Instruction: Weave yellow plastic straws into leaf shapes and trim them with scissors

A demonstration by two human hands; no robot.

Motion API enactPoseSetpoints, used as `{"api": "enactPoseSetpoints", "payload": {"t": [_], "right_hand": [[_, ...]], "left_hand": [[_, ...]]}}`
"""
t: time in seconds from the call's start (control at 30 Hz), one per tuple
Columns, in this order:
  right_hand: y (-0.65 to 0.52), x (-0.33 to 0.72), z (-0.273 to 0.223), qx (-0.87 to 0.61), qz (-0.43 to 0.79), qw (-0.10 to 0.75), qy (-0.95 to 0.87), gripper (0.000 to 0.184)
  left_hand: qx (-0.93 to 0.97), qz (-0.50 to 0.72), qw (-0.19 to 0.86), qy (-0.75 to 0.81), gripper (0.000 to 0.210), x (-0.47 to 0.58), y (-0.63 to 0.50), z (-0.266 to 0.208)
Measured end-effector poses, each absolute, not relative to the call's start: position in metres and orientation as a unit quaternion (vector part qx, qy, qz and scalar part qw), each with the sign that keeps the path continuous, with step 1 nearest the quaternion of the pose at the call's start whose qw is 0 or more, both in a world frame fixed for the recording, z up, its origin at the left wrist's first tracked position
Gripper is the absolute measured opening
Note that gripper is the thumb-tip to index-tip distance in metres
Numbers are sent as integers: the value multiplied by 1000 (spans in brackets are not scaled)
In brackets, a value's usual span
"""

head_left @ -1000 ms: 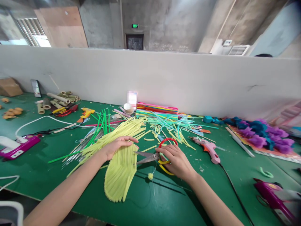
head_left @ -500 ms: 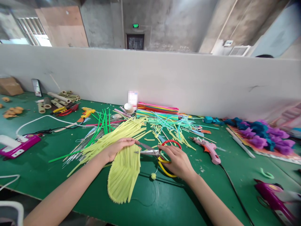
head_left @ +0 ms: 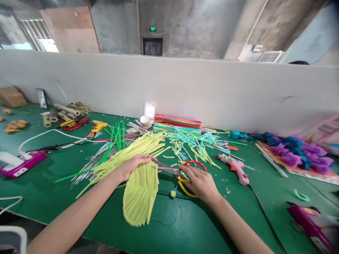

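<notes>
My left hand [head_left: 137, 163] pinches the upper end of a leaf-shaped piece made of yellow-green pipe cleaners [head_left: 140, 197], which hangs down toward me over the table. In my right hand [head_left: 197, 180] are scissors [head_left: 169, 169] with red and yellow handles. Their blades point left and lie across the piece's top, close to my left fingertips; the blade tips are partly hidden there. Just below the scissors is a small yellow-green ball [head_left: 173, 193] on a thin wire. Loose yellow-green pipe cleaners [head_left: 127, 150] lie in a heap behind my left hand.
A pink glue gun [head_left: 237, 167] with a black cord lies to the right, near purple and blue fuzzy pieces [head_left: 299, 151]. Bright pipe cleaners [head_left: 180, 121] are stacked by the partition. Left are bamboo tubes [head_left: 69, 111], a yellow glue gun [head_left: 99, 126] and a magenta power strip [head_left: 26, 164].
The scissor blades have come closer together across the top of the yellow-green piece. My right hand has turned slightly, while my left hand keeps almost the same place.
</notes>
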State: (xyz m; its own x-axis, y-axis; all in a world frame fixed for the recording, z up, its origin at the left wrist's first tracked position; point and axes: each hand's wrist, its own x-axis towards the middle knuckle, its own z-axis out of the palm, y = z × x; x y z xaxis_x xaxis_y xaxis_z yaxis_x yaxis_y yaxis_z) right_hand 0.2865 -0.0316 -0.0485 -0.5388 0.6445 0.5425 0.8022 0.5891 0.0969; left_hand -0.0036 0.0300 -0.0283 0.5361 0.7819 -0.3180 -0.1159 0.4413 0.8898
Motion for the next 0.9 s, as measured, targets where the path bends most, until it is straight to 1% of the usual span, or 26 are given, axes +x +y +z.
{"api": "enactPoseSetpoints", "payload": {"t": [0.17,0.4,0.6,0.77,0.9], "right_hand": [[-33,286,-50,-418,-195,228,-858,27],[-33,284,-53,-409,-192,211,-866,27],[-28,279,-54,-393,-247,171,-869,25],[-21,270,-45,-376,-271,124,-877,10],[-14,271,-43,-345,-264,143,-889,10]], "left_hand": [[433,298,758,386,30,-4,29,-23],[445,294,755,382,35,-7,30,-25],[439,292,758,384,34,-7,33,-30],[429,302,753,398,34,-4,31,-31],[420,302,759,395,34,-3,31,-34]]}}
